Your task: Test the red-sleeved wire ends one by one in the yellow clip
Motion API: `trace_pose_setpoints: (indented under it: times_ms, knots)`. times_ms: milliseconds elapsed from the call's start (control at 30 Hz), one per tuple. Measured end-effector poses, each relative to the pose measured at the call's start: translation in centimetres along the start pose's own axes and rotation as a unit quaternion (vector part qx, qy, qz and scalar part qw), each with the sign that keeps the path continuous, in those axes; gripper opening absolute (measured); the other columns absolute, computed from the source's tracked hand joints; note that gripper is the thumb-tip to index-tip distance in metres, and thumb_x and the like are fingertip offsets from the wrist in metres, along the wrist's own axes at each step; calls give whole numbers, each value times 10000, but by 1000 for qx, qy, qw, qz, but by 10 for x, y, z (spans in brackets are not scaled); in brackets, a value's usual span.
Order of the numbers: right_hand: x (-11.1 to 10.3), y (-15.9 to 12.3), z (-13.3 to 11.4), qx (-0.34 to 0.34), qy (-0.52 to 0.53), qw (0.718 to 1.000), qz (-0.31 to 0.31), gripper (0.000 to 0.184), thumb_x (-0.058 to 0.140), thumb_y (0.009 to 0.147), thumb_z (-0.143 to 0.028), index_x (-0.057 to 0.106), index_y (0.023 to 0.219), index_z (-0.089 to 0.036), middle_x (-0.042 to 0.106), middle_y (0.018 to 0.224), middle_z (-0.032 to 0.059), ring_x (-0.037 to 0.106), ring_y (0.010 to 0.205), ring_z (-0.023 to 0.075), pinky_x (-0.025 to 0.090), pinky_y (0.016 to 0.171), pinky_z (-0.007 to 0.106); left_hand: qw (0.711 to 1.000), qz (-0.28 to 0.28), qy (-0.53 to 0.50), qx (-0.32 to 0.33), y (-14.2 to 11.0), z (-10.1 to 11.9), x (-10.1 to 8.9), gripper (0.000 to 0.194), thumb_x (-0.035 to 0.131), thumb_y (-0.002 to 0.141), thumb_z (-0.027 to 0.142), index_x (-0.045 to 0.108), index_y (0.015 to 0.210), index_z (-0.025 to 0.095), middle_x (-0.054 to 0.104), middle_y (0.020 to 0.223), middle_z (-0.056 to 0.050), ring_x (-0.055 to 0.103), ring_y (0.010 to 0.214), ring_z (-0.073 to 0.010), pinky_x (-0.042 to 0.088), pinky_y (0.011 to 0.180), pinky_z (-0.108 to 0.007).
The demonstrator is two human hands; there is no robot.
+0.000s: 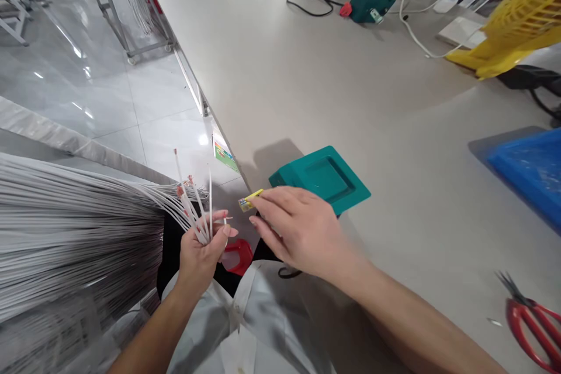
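A: Identify the largest item.
B: A pale grey flat-topped worktable (350,87). It occupies the centre and right of the view.
A: What lies to its left?
B: A thick bundle of long, thin white cables (79,222), with its far end near the left hand (202,250).
A: List the items on the table surface, in descending size.
B: At the far right, a yellow slotted plastic frame (521,17). Nearer, at the right edge, a blue plastic tray (530,175), partly cut off. At the near left edge, a flat teal piece with a rectangular recess (326,178). At the lower right, red-handled scissors with dark blades (526,315).
A: State the condition of the hands.
B: The left hand is closed around several white wires with bare copper ends (210,198), standing roughly upright. The right hand (302,228), in front of the teal piece, pinches the smallest item.
A: Specify it.
B: A small yellow piece with a clear end (249,201). It points toward the wires and is apart from them.
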State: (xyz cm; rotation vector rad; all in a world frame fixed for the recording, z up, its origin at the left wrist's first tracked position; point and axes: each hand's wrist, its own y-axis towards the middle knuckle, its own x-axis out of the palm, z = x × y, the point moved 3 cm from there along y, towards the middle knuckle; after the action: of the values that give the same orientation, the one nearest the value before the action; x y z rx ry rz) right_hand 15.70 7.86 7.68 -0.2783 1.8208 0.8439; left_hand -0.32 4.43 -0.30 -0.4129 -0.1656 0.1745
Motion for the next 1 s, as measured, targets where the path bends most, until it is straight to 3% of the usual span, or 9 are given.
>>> trace_pose_setpoints:
  times_ms: [100,200,400,467,700,833,1000]
  knots:
    - [0,2,13,1,-98,993,-62,265,487,859,-207,590,1083,-109,639,1017,103,532,996,251,365,872,392,1000,-11,-2,21,4,4,2,460,669,714,289,577,1148,168,663,667,1,337,398,-24,311,393,-170]
    - [5,4,24,-26,-133,983,-123,221,492,842,-120,620,1022,-140,647,999,75,507,1036,254,276,958,424,999,-29,-6,30,9,6,7,454,660,722,300,589,1145,148,671,686,-16,338,385,-27,297,384,-189]
    - [5,19,33,-52,-127,970,-198,201,514,837,-134,624,1001,-175,661,922,61,527,970,232,248,930,427,997,-60,-13,38,13,7,15,453,638,757,296,556,1179,151,703,749,-51,366,380,-24,287,367,-182]
    - [5,23,34,-56,-121,967,-215,157,502,839,-131,636,913,-162,663,889,66,534,951,227,255,907,419,997,-61,-17,45,14,8,17,455,643,755,294,554,1179,153,710,761,-57,370,381,-26,289,364,-181]
    - [11,23,38,-66,-114,968,-214,178,471,834,-102,609,737,-159,669,796,58,556,922,216,242,893,423,997,-61,4,38,13,8,19,452,668,732,314,580,1144,149,724,749,-64,423,416,-44,306,382,-177]
    - [13,21,39,-66,-114,969,-209,200,453,835,-93,607,731,-164,666,768,47,563,922,217,208,932,450,997,-60,21,42,14,9,18,449,678,725,295,585,1137,142,729,762,-62,594,612,-110,426,532,-202]
    - [13,20,39,-62,-115,969,-210,190,454,832,-94,607,741,-162,668,772,47,568,917,211,209,939,454,994,-61,56,67,17,8,19,416,657,743,277,594,1127,131,732,767,-52,650,753,-154,482,720,-254]
